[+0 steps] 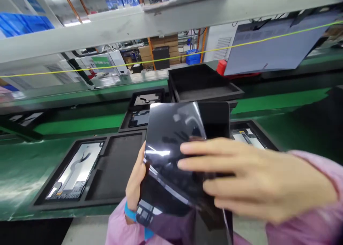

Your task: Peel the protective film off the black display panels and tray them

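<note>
A glossy black tablet-like screen panel (215,121) is held tilted in front of me. My left hand (135,180) grips it by its left edge, the fingers partly hidden behind it. Over its face lies a clear, shiny film (171,136), whose slanting edge leaves the upper right strip of the panel uncovered. My right hand (238,175) is over the right side of the panel, slightly blurred. Its fingers are stretched out flat over the film; whether they press on it I cannot tell. The right thumb is hidden.
A black foam tray (105,170) on the green bench holds a screen part (77,170) in its left compartment. More trays with parts stand behind (139,111) and to the right. An empty-looking black tray (206,84) sits at the back. A yellow cord (174,56) crosses ahead, under a shelf beam.
</note>
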`<action>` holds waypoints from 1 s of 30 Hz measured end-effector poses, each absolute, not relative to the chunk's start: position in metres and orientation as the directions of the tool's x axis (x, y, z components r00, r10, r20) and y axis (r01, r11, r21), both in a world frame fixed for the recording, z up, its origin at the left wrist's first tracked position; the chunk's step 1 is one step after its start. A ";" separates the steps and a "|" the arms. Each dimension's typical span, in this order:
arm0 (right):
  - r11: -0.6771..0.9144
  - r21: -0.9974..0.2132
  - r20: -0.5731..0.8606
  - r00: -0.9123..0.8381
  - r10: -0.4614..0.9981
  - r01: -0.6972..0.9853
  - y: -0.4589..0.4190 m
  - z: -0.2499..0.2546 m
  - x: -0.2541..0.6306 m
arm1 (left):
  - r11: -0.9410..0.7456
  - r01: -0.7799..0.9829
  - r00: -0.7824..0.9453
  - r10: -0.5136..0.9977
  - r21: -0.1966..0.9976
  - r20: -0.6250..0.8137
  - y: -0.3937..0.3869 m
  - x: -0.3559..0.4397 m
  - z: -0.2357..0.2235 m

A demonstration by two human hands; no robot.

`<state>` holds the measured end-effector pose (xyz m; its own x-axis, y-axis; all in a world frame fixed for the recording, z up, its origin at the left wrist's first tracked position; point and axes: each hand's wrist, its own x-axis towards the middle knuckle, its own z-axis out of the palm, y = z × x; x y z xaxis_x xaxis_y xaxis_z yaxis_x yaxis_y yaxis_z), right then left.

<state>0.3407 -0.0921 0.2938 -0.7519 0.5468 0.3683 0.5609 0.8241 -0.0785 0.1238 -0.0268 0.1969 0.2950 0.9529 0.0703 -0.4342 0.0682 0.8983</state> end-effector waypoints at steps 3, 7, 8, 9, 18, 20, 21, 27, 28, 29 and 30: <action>0.786 -0.112 0.553 -0.619 0.557 0.607 -0.067 0.294 0.352 | -0.020 -0.405 0.242 0.962 0.914 0.128 -0.010 0.134 0.207; 0.674 -0.235 0.832 -0.213 0.512 0.701 -0.039 0.284 0.351 | -0.131 -0.273 0.196 0.962 0.953 0.188 0.008 0.132 0.205; 0.660 -0.281 0.856 -0.129 0.501 0.697 -0.035 0.281 0.348 | -0.180 -0.239 0.167 0.960 0.954 0.223 0.011 0.131 0.204; 0.656 -0.322 0.867 -0.065 0.494 0.682 -0.031 0.280 0.346 | -0.245 -0.199 0.134 0.952 0.949 0.274 0.013 0.129 0.203; 0.647 -0.470 0.861 0.152 0.485 0.600 -0.012 0.267 0.350 | -0.468 0.099 0.095 0.883 0.878 0.460 0.017 0.129 0.205; 0.652 -0.480 0.859 0.164 0.485 0.586 -0.011 0.265 0.352 | -0.483 0.108 0.120 0.874 0.869 0.471 0.017 0.130 0.206; 0.654 -0.487 0.856 0.170 0.488 0.579 -0.011 0.264 0.352 | -0.486 0.101 0.126 0.872 0.868 0.473 0.016 0.130 0.206; 0.640 -0.511 0.840 0.175 0.514 0.574 -0.017 0.264 0.353 | -0.357 -0.073 0.124 0.923 0.931 0.363 0.010 0.137 0.211; 0.631 -0.517 0.837 0.186 0.515 0.578 -0.018 0.264 0.353 | -0.315 -0.109 0.133 0.935 0.943 0.328 0.009 0.139 0.213; 0.618 -0.530 0.829 0.204 0.520 0.580 -0.018 0.263 0.354 | -0.280 -0.144 0.145 0.943 0.949 0.301 0.009 0.140 0.214; 0.600 -0.547 0.819 0.226 0.528 0.583 -0.017 0.262 0.354 | -0.256 -0.167 0.158 0.946 0.952 0.282 0.009 0.141 0.216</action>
<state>0.3541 -0.0174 0.2620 0.2256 0.5276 0.8190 0.5831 0.6003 -0.5474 0.1413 0.0094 0.2160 0.1581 0.9463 0.2820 -0.1671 -0.2558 0.9522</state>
